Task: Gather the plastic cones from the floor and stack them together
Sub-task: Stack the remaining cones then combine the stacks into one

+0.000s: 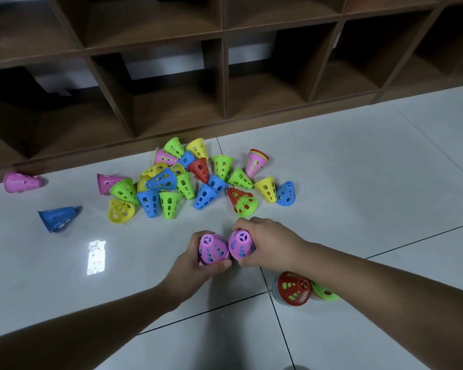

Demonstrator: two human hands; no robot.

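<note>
Hands (191, 261) (269, 241) grip pink cones (212, 249) (240, 244), rims perhaps touching.

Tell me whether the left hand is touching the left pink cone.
Touching. The head view shows the left hand gripping the left pink cone, its thumb and fingers curled against the cone's sides.

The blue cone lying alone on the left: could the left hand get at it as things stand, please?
Probably, as to the way: only bare floor lies between the left hand and the blue cone. But that hand grips a pink cone, so it would likely have to free itself first.
</note>
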